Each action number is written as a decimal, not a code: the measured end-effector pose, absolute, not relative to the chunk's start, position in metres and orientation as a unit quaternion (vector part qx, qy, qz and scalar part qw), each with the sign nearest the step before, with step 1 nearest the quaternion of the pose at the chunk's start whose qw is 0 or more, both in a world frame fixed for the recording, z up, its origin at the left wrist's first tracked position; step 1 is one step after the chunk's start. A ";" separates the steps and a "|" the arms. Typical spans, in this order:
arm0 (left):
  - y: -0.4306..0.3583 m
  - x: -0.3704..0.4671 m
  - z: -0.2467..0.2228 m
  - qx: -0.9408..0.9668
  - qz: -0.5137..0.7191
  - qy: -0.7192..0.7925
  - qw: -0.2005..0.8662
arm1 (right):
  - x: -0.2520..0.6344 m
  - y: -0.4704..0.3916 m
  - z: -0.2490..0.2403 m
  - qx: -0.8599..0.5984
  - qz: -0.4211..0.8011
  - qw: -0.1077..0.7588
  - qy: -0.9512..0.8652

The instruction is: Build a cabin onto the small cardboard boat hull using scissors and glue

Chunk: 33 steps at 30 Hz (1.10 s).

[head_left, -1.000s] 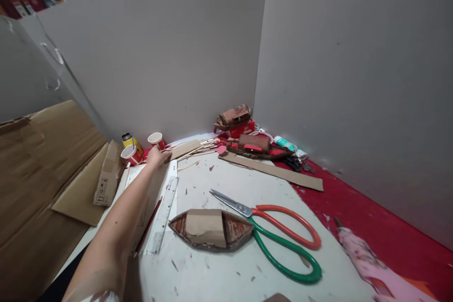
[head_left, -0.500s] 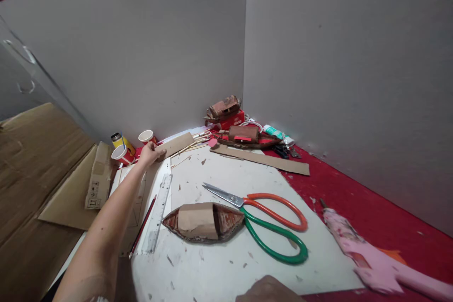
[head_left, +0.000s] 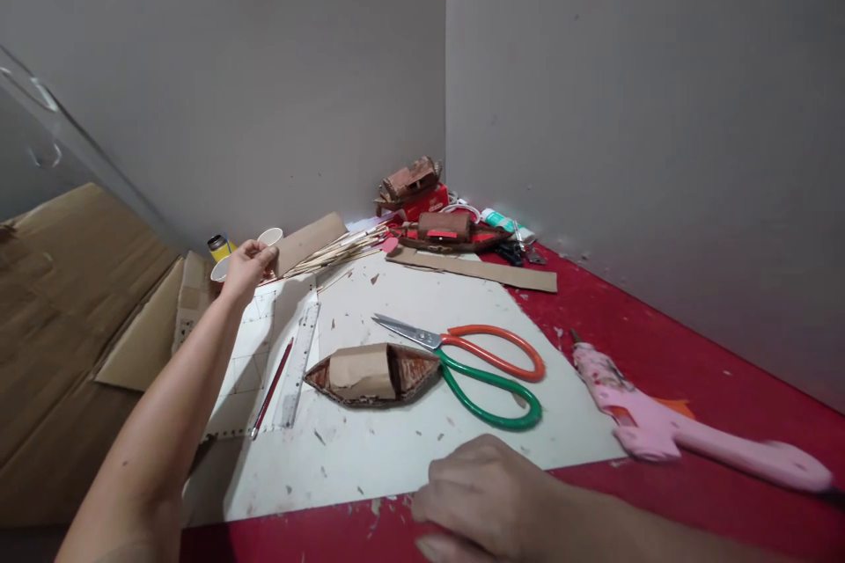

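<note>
At the far left of the white sheet, my left hand (head_left: 249, 268) pinches the near end of a brown cardboard strip (head_left: 310, 243), tilted up above thin wooden sticks (head_left: 343, 248). My right hand (head_left: 485, 493) is a loose fist at the sheet's front edge; nothing shows in it, though its palm side is hidden. Between the hands lies a small cardboard boat (head_left: 373, 376) with a curved brown cover. Touching its right tip are scissors (head_left: 462, 354) with one orange and one green handle.
A ruler (head_left: 300, 365) and a dark red pencil (head_left: 272, 389) lie on the left over drawn paper. Finished model boats (head_left: 444, 230) stand at the back corner near a long cardboard strip (head_left: 475, 268). A pink glue gun (head_left: 660, 422) lies right; cardboard boxes (head_left: 85, 308) fill the left.
My left hand has raised the cardboard strip, uncovering more sticks beneath it. My right hand has come further into view at the front. The view has shifted slightly.
</note>
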<state>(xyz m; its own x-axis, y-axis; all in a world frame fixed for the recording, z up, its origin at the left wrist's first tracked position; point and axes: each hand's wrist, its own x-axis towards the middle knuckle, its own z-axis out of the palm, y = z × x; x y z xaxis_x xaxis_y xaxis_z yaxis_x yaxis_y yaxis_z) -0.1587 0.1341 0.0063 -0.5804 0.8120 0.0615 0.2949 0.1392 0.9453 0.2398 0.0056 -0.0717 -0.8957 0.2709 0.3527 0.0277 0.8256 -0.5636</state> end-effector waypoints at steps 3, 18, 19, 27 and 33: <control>0.121 -0.145 0.018 0.385 0.556 0.685 0.272 | 0.238 0.009 -0.062 -0.083 0.343 0.245 -0.903; 0.015 0.034 0.049 0.576 0.466 0.482 0.468 | 0.260 0.044 -0.006 -0.192 0.700 0.530 -0.439; 0.012 0.037 0.048 0.577 0.460 0.482 0.472 | 0.261 0.044 -0.004 -0.198 0.692 0.535 -0.442; -0.004 -0.002 0.025 0.560 0.503 0.609 0.249 | 0.258 0.058 0.003 -0.304 0.524 0.550 -0.575; -0.026 -0.026 -0.011 0.506 0.498 0.687 0.154 | 0.244 0.070 -0.015 -0.360 0.395 0.532 -0.657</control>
